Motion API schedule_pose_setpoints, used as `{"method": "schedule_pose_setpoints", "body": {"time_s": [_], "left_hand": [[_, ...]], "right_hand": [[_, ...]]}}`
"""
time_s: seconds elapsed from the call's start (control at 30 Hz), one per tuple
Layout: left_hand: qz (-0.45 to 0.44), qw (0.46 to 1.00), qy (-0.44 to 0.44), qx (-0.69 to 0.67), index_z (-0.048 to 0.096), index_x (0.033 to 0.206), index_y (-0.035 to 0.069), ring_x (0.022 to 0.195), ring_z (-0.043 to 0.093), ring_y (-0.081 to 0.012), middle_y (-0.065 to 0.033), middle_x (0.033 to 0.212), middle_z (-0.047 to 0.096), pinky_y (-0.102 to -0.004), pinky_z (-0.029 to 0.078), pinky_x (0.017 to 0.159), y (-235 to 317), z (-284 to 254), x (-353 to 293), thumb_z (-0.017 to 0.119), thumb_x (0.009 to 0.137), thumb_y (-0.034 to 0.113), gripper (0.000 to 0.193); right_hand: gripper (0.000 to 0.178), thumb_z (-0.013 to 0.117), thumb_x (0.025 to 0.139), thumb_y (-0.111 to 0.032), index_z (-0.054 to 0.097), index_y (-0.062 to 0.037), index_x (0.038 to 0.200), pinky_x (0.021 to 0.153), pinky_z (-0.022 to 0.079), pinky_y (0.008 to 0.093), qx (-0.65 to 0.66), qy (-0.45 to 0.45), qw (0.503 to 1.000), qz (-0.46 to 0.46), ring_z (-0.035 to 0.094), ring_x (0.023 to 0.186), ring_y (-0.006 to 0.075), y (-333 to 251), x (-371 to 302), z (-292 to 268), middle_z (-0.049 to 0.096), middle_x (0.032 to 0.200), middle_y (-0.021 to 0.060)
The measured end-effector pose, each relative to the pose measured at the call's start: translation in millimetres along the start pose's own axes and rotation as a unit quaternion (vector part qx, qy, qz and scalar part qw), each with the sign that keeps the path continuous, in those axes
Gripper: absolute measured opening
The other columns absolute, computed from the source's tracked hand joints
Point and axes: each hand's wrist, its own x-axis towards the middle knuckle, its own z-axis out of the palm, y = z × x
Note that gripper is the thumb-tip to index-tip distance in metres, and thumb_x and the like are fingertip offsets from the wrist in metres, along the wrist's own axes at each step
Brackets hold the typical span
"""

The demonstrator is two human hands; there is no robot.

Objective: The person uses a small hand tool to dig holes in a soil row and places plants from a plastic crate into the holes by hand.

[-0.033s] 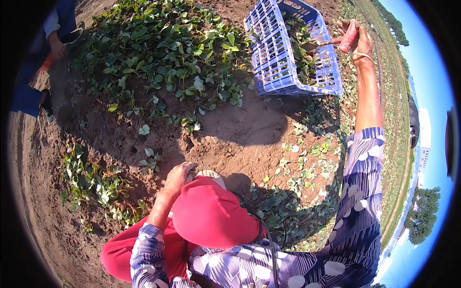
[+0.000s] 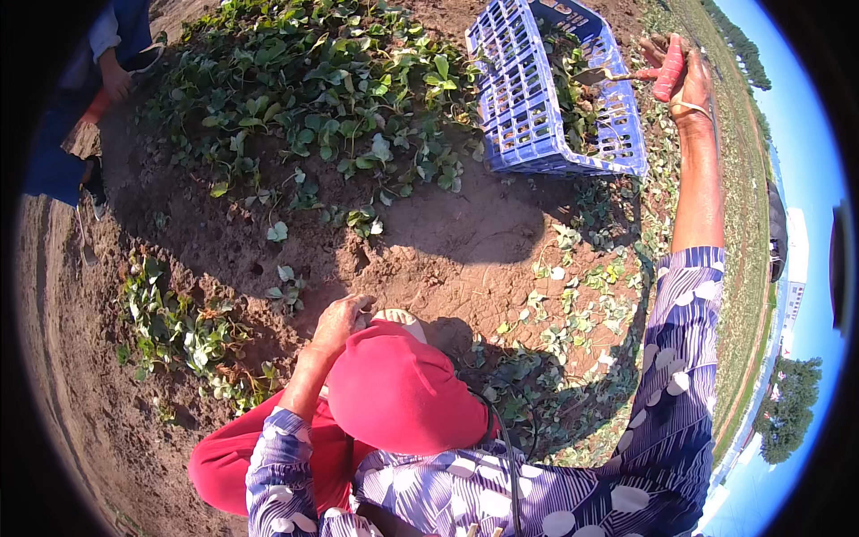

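Note:
My right hand (image 2: pixel 691 85), arm stretched out far to the right, is closed around the red handle of a small digging tool (image 2: pixel 667 72). Its thin shank points left, and the dark metal blade (image 2: pixel 591 77) is over the open side of a blue plastic crate (image 2: pixel 526 107). The crate lies tilted, with green leafy plants (image 2: pixel 582 121) inside. Down by my red-trousered knee (image 2: pixel 398 385), my left hand (image 2: pixel 343 320) has its fingers curled together near the pale tip of my shoe (image 2: pixel 400 320). Whatever those fingers hold, if anything, is hidden.
Low leafy plants (image 2: pixel 304 116) cover the soil left of the crate, with a smaller clump (image 2: pixel 183 331) nearer on the left. Cut leaves (image 2: pixel 582 331) are scattered at the right. Another person's hand (image 2: pixel 114 79) and dark trousers show at the upper left.
The view has shifted slightly, so the crate and my right hand with the tool appear a little farther right. Both hands keep about the same pose.

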Motion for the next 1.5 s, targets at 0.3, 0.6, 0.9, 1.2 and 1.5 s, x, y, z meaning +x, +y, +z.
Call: {"method": "schedule_pose_setpoints", "body": {"time_s": [0.3,0.6,0.9,1.2,1.5], "left_hand": [[-0.003,0.996,0.007,-0.084,0.062,0.112,0.002,0.095,0.062,-0.0362,-0.0218,0.101,0.065,-0.0412,0.049,0.084,-26.8,31.3,-24.2,0.059,0.078,0.018,0.038],[-0.073,0.976,0.078,-0.191,0.060,0.111,-0.003,0.077,0.064,-0.0183,-0.0138,0.089,0.067,-0.0297,0.051,0.072,-51.6,23.8,-26.5,0.053,0.080,-0.001,0.032],[-0.090,0.959,0.103,-0.249,0.061,0.110,-0.002,0.079,0.063,-0.0160,-0.0111,0.091,0.068,-0.0287,0.051,0.072,-44.1,21.0,-7.3,0.054,0.083,0.003,0.028],[-0.077,0.975,0.079,-0.194,0.058,0.111,-0.004,0.087,0.058,-0.0143,-0.0095,0.096,0.064,-0.0277,0.047,0.078,-73.5,31.0,-20.9,0.054,0.082,0.005,0.030],[-0.030,0.988,0.095,-0.116,0.056,0.113,-0.005,0.098,0.061,-0.0205,-0.0133,0.102,0.065,-0.0307,0.047,0.085,-72.3,21.3,-38.3,0.048,0.076,0.003,0.039]], "right_hand": [[0.045,0.063,0.088,-0.026,0.049,0.0038,0.118,0.079,0.054,0.0502,0.045,-0.145,0.988,-0.014,0.048,0.059,0.0118,-77.7,-150.7,69.8,0.047,0.067,0.0009],[0.014,0.063,0.079,-0.005,0.066,-0.0037,0.092,0.042,0.042,0.0213,-0.050,-0.085,0.973,0.208,0.048,0.049,0.0036,175.6,-213.7,149.6,0.056,0.067,-0.0033],[0.018,0.068,0.072,-0.018,0.064,-0.0063,0.084,0.043,0.045,0.0283,-0.121,-0.195,0.927,0.296,0.053,0.047,0.0112,212.9,-135.1,207.8,0.059,0.068,0.0013],[0.013,0.069,0.075,-0.007,0.064,-0.0054,0.087,0.067,0.051,0.0277,-0.092,-0.127,0.985,0.068,0.065,0.072,0.0129,205.7,-308.2,175.9,0.066,0.076,0.0040],[0.018,0.066,0.071,-0.009,0.065,-0.0061,0.089,0.037,0.042,0.0260,0.006,-0.072,0.950,0.305,0.047,0.043,0.0085,201.7,-201.2,181.9,0.054,0.062,-0.0008]]}}
